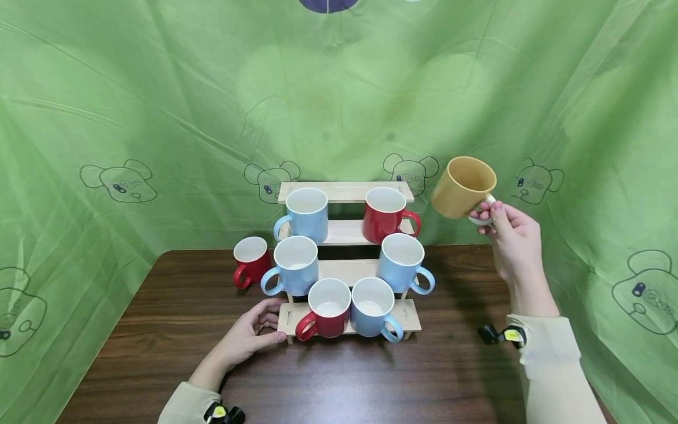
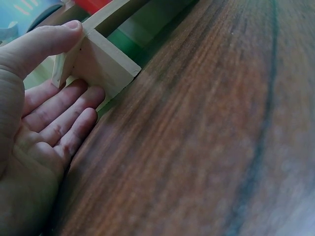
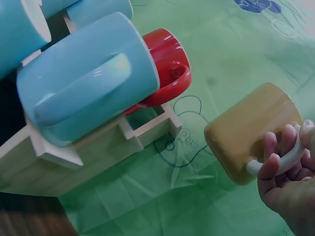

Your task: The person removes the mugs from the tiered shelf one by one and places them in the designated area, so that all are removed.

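My right hand (image 1: 514, 241) grips the white handle of a tan mug (image 1: 459, 191), holding it in the air right of the rack; the right wrist view shows fingers curled round the handle of the same mug (image 3: 251, 130). My left hand (image 1: 249, 333) is at the left end of the rack's lowest shelf (image 1: 408, 315). In the left wrist view its thumb lies on the wooden end (image 2: 101, 64) and its fingers are beside and below it. The stepped rack bears blue and red mugs on its lower three levels; its top shelf (image 1: 344, 191) bears none.
A red mug (image 1: 252, 262) stands on the brown table (image 1: 175, 318) left of the rack. On the rack, the red mug (image 1: 381, 221) and blue mug (image 1: 399, 262) at the right are nearest the raised mug. A green printed curtain (image 1: 339, 106) hangs behind and at both sides.
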Demonstrator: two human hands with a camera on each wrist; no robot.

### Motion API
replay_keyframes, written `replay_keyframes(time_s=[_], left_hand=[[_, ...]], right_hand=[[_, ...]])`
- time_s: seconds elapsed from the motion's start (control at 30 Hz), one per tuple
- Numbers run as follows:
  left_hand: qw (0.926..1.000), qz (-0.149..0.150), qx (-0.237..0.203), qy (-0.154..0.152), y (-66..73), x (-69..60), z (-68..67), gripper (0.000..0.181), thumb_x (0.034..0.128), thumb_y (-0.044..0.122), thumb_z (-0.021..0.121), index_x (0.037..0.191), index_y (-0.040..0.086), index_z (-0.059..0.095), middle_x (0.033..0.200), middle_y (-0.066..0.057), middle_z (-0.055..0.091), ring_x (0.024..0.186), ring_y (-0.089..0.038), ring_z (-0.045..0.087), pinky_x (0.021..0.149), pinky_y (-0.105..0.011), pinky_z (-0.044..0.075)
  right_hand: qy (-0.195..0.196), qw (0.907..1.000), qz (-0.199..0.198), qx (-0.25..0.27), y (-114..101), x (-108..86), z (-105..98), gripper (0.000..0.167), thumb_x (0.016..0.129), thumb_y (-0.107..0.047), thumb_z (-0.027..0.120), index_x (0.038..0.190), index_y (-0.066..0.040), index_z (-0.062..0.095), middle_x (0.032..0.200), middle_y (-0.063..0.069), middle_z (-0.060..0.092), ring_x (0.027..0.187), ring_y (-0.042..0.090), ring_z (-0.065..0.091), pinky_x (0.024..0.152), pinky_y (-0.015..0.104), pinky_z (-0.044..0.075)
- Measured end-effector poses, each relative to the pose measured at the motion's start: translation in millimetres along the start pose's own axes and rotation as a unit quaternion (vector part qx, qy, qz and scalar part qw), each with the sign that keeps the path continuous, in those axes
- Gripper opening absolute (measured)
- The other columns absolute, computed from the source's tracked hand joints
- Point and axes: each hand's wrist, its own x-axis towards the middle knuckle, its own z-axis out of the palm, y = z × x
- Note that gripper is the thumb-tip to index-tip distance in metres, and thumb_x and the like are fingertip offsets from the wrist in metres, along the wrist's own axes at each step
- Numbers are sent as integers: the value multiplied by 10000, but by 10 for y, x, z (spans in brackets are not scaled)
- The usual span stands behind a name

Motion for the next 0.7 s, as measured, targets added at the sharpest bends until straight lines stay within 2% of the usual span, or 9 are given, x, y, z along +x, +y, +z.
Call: replay_keyframes(time_s=[0.23,0.5,0.7], left_hand=[[10000,-26,-7,13,3,-2,3,667,941,17,844,1522,4,518,1329,-233,654,1078,-252,739,905,-278,595],[10000,-58,30,20,16,-4,3,678,939,21,847,1527,-9,511,1326,-237,653,1078,-248,738,901,-278,596],[10000,-84,39,28,24,-2,5,680,939,35,851,1526,-14,511,1323,-238,653,1077,-243,735,902,-276,595]], right_hand=[[320,9994,-26,-90,158,-201,-120,274,1088,-128,664,992,124,719,964,119,763,896,185,791,644,229,562],[423,9974,114,-570,308,-395,-231,307,1116,-152,628,942,93,691,969,80,768,910,148,788,649,222,520],[385,9973,219,-593,482,-478,-309,308,1133,-164,586,976,81,690,967,76,778,917,149,803,659,219,530]])
